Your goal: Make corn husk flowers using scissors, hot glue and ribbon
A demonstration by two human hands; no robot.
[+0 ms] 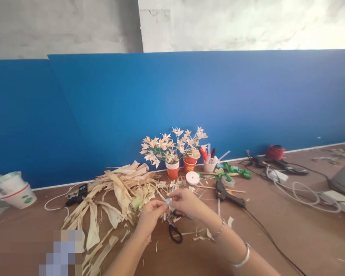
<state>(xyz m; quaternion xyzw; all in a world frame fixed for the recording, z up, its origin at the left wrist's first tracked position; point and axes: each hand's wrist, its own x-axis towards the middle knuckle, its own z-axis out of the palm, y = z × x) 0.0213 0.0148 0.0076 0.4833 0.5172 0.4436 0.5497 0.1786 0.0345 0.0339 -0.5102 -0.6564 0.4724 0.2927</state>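
My left hand (150,217) and my right hand (187,202) meet above the middle of the table, fingertips pinched together. Between them is a small pale-blue piece (168,201), too small to name. Just below lie black-handled scissors (175,233), their blades partly hidden by my hands. A heap of dried corn husks (117,188) spreads out to the left of my left hand. Behind my hands, husk-coloured flowers (163,145) on green stems stand in a red paper cup (173,171). A white tape roll (192,178) lies beyond my right hand.
A glue gun (229,195) lies right of my right hand, its cord trailing forward. Behind it are green strips (235,170) and a cup of pens (209,165). White cables (304,195) coil at right. A white cup (20,195) stands far left, before a blue partition (103,115).
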